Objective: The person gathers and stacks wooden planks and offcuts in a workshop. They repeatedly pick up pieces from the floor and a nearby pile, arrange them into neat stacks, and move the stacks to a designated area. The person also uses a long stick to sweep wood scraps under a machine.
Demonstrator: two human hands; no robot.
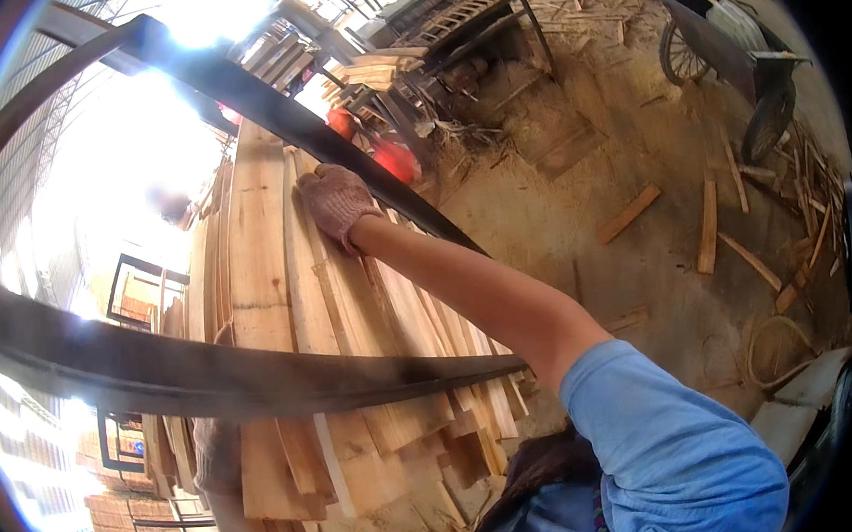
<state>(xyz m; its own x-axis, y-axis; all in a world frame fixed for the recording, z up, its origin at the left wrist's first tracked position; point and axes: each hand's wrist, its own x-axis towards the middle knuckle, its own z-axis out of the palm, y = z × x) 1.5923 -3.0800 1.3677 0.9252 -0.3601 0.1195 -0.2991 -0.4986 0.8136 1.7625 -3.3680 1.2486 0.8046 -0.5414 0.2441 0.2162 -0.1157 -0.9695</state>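
Note:
A stack of long, pale wooden boards (351,313) lies lengthwise before me, inside a dark metal frame (258,379). My right hand (334,201), in a pinkish knit glove, reaches across to the far part of the stack. Its fingers are curled down on a narrow board near the right side. My left hand (218,452), in a similar glove, is at the left edge of a wide wooden board (258,246), closed along its side. The frame's near bar hides the middle of that hand, with only a bit of finger showing beyond it.
Another dark bar (313,127) slants past my right hand. A slatted metal machine (452,33) stands at the far side, with red objects (394,160) near it. A wheelbarrow (723,48) is at the far right. Loose wood offcuts (708,227) lie on the dusty floor.

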